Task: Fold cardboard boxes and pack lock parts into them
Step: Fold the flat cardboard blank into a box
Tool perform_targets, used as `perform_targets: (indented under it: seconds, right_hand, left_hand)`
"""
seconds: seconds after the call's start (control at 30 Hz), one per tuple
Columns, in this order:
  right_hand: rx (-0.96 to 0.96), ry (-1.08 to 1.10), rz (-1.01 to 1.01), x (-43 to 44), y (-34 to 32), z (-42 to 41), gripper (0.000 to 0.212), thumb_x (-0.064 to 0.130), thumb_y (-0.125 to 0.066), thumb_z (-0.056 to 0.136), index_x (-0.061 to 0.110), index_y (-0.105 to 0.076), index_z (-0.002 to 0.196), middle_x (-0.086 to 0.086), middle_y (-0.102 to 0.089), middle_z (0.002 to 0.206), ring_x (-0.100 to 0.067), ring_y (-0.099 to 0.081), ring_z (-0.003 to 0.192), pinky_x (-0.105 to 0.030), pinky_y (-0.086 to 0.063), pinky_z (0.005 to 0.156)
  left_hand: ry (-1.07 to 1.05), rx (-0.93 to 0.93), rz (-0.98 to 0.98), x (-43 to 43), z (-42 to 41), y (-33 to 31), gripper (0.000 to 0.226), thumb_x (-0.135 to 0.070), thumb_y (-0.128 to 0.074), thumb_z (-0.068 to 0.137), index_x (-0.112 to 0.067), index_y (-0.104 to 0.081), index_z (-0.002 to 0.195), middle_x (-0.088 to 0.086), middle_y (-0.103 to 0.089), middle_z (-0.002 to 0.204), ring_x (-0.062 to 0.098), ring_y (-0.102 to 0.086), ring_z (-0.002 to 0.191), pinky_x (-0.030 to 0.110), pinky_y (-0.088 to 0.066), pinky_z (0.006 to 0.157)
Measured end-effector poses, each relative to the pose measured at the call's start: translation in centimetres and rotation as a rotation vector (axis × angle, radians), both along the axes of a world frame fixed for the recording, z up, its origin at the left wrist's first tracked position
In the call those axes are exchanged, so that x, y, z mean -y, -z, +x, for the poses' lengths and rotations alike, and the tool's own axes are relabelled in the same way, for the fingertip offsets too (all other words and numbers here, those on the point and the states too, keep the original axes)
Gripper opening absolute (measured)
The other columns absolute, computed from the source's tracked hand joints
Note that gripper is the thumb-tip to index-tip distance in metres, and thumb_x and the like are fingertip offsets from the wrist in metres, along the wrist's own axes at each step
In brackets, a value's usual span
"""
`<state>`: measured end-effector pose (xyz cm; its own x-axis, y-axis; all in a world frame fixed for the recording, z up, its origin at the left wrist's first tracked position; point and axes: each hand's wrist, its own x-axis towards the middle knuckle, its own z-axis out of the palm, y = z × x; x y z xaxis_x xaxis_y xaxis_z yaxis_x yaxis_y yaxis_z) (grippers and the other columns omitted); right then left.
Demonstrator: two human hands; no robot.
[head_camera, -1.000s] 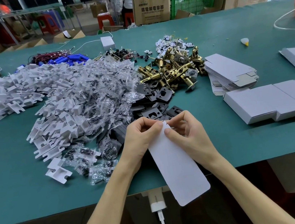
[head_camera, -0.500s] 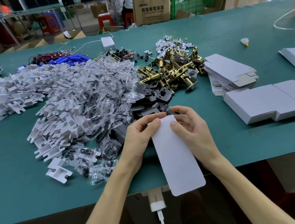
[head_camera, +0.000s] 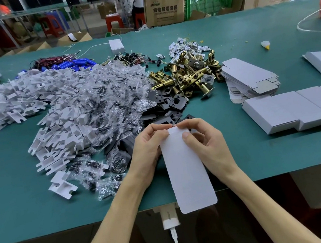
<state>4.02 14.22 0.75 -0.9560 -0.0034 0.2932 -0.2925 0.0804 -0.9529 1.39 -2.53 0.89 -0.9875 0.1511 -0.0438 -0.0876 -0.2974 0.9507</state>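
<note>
Both hands pinch the far end of a flat white cardboard blank (head_camera: 187, 169); left hand (head_camera: 149, 149) and right hand (head_camera: 206, 143) are clamped on it. Its near end overhangs the green table (head_camera: 263, 158).

Printed in dark Chinese characters across the front of the tall brown carton (head_camera: 164, 3) beyond the far edge of the table; a small logo word above them and a line of fine print below, both too blurred to read. Nothing else legible anywhere.
</note>
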Motion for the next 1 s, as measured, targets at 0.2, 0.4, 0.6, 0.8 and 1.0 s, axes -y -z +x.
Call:
perform_targets:
  seconds: [0.2, 0.4, 0.6, 0.8, 1.0]
  right_hand:
    - [-0.002, 0.006, -0.001, -0.02, 0.02, 0.03, 0.018, 0.007, -0.06, 0.1, 0.018, -0.068, 0.111, 0.005, -0.07, 0.109, -0.011, -0.062, 0.082, -0.032, -0.051, 0.074]
    - [0.015, 0.034, -0.041, -0.1, 0.09, 0.14, 0.014, 0.011, -0.059, 0.1, 0.018, -0.067, 0.109, 0.002, -0.069, 0.109, -0.031, -0.067, 0.092, -0.053, -0.056, 0.077]
    - [0.017, 0.026, -0.057, -0.19, -0.11, 0.21, 0.014, 0.008, -0.059, 0.1, 0.016, -0.067, 0.109, 0.0, -0.069, 0.109, -0.037, -0.065, 0.094, -0.047, -0.054, 0.074]
    - [0.033, 0.019, -0.067, -0.18, -0.03, 0.15, 0.018, 0.004, -0.054, 0.103, 0.015, -0.065, 0.112, -0.002, -0.068, 0.111, -0.022, -0.065, 0.091, -0.037, -0.053, 0.077]
    - [0.019, 0.029, -0.084, -0.21, -0.1, 0.14, 0.017, 0.008, -0.054, 0.102, 0.012, -0.065, 0.114, 0.002, -0.069, 0.11, -0.013, -0.065, 0.093, -0.029, -0.053, 0.079]
  left_hand:
    - [0.016, -0.009, 0.022, 0.18, -0.17, 0.08, 0.01, -0.012, -0.068, 0.086, -0.009, -0.071, 0.096, 0.015, -0.075, 0.104, 0.025, -0.067, 0.088, 0.038, -0.055, 0.08]
    - [0.024, -0.069, -0.019, 0.09, -0.04, 0.12, 0.013, -0.01, -0.068, 0.096, -0.006, -0.074, 0.106, 0.015, -0.077, 0.11, 0.023, -0.069, 0.095, 0.034, -0.059, 0.086]
    - [0.025, -0.03, -0.008, -0.01, 0.05, -0.13, 0.016, -0.008, -0.064, 0.099, -0.004, -0.076, 0.108, 0.018, -0.076, 0.113, 0.025, -0.069, 0.098, 0.036, -0.059, 0.089]
    - [0.016, 0.003, 0.015, -0.07, -0.09, -0.22, 0.02, -0.01, -0.064, 0.099, -0.001, -0.079, 0.109, 0.019, -0.077, 0.109, 0.024, -0.07, 0.094, 0.031, -0.062, 0.081]
    - [0.027, -0.061, -0.036, -0.02, -0.03, 0.12, 0.024, -0.026, -0.063, 0.102, -0.012, -0.081, 0.11, 0.017, -0.077, 0.108, 0.022, -0.069, 0.092, 0.035, -0.059, 0.084]
